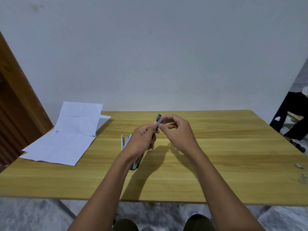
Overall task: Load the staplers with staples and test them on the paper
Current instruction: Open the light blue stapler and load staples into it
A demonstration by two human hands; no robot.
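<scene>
My left hand [141, 139] holds a green stapler [158, 120] up above the wooden table [216, 155], its metal head pointing away from me. A green and metal part [136, 163] shows below my left wrist; I cannot tell whether it belongs to the same stapler. The thumb and forefinger of my right hand [176, 130] pinch at the stapler's metal head; any staples between them are hidden. A white stapler [125, 141] lies on the table, partly behind my left hand. White paper sheets [66, 135] lie at the table's left end.
Small staple strips [300, 165] lie near the table's right edge. A person in dark trousers [291, 114] stands beyond the right corner. A brown door [15, 105] is at the left. A pale wall rises behind the table.
</scene>
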